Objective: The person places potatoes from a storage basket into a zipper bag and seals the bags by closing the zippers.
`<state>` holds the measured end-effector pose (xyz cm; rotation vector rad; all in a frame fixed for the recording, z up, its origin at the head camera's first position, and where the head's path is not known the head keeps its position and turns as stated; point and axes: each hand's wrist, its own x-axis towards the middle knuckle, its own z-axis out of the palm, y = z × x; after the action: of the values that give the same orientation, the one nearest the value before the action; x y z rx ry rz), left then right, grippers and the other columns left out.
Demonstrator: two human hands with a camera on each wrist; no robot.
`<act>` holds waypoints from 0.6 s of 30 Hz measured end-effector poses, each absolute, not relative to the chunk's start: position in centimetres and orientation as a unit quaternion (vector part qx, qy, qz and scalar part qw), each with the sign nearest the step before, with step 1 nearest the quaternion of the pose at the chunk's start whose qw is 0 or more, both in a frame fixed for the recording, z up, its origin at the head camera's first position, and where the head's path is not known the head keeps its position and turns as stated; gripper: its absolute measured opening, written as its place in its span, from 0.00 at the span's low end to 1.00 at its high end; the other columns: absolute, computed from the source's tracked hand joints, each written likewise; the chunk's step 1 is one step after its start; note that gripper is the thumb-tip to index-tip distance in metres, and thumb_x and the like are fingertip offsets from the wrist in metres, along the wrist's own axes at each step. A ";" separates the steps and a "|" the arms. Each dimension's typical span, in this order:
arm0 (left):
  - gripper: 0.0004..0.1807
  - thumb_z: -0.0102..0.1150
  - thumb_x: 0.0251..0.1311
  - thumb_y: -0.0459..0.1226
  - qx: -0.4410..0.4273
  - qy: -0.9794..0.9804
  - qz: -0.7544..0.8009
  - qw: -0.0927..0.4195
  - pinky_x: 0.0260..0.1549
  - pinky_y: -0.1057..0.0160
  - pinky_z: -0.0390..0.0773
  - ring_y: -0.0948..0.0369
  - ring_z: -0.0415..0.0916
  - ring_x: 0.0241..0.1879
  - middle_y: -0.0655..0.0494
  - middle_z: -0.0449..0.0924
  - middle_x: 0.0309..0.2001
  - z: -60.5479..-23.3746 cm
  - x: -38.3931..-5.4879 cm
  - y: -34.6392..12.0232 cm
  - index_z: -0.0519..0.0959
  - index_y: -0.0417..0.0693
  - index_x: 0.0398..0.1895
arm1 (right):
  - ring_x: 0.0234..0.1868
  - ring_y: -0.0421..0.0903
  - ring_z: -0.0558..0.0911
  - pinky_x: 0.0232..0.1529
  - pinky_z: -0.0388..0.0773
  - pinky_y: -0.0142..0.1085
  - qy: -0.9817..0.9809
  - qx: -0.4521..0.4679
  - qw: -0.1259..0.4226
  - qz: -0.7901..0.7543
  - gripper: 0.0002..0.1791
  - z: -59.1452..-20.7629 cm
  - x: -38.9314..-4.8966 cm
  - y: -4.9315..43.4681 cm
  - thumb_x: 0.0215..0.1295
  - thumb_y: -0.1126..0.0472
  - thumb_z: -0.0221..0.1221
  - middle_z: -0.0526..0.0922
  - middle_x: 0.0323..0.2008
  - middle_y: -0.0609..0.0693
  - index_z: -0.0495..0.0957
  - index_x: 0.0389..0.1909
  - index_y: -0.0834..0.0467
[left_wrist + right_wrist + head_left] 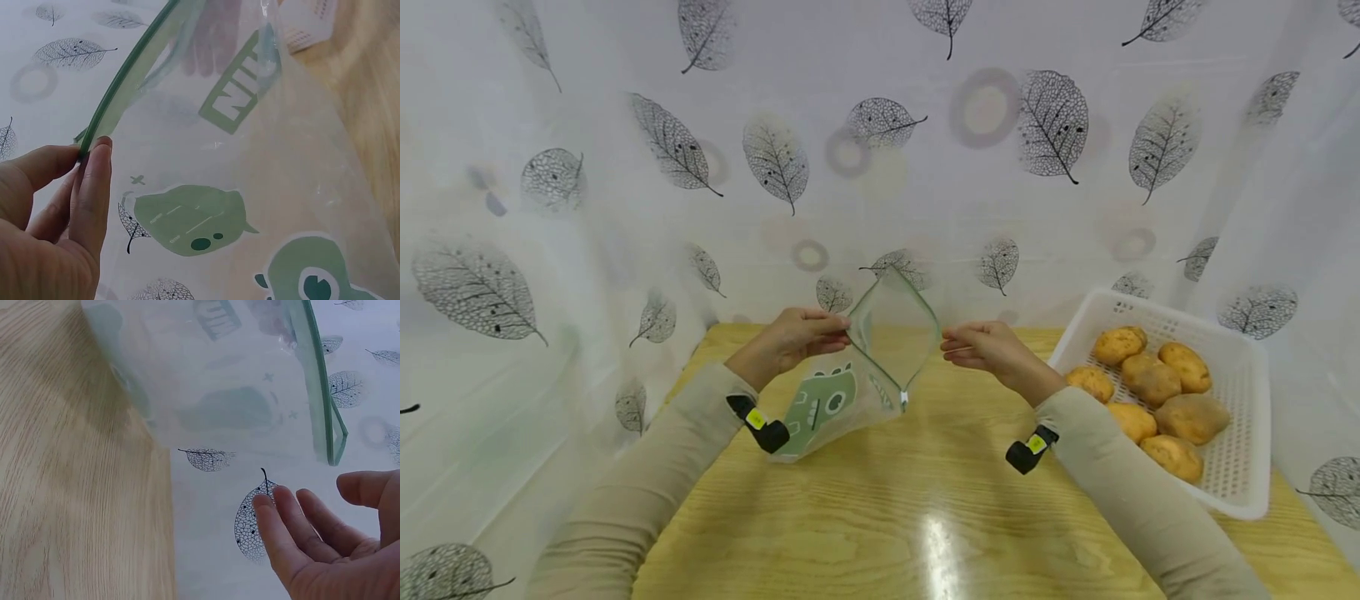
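Note:
A clear zip bag (pixel 850 408) with green cartoon prints and a green rim hangs tilted over the table, its mouth spread into a diamond. My left hand (pixel 801 337) pinches the rim at the mouth's left corner; the left wrist view shows thumb and fingers (pixel 94 187) on the green strip (pixel 119 81). A white slider (pixel 904 397) sits at the mouth's near corner. Just off the right corner is my right hand (pixel 988 348), its fingers loosely bent. In the right wrist view a gap shows between those fingers (pixel 281 531) and the bag (pixel 231 387).
At the right of the wooden table (pixel 880 517) stands a white plastic basket (pixel 1251 433) holding several potatoes (pixel 1150 379), close beside my right forearm. A translucent curtain (pixel 880 200) with leaf prints hangs behind the table and along its sides.

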<state>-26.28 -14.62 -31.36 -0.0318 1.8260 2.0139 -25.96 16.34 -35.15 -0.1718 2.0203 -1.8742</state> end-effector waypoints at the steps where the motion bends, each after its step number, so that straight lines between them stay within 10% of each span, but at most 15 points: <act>1: 0.12 0.57 0.64 0.30 -0.011 0.655 0.726 0.210 0.35 0.68 0.86 0.61 0.84 0.29 0.50 0.84 0.29 -31.4 -26.3 -14.6 0.77 0.30 0.48 | 0.56 0.55 0.78 0.60 0.76 0.39 0.724 -0.070 0.194 -0.659 0.26 -35.0 -25.8 16.5 0.76 0.60 0.46 0.72 0.58 0.70 0.61 0.65 0.74; 18: 0.18 0.55 0.66 0.29 -0.014 0.647 0.733 0.211 0.34 0.69 0.86 0.61 0.84 0.29 0.51 0.84 0.29 -31.7 -26.2 -14.6 0.72 0.26 0.55 | 0.70 0.58 0.59 0.72 0.60 0.47 0.776 -0.063 0.145 -0.611 0.39 -34.1 -23.9 25.4 0.73 0.42 0.45 0.59 0.69 0.61 0.51 0.73 0.63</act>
<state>-26.20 -14.60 -31.71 -0.0377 1.7971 2.0374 -23.89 25.44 -34.11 -0.1829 2.2345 -1.7607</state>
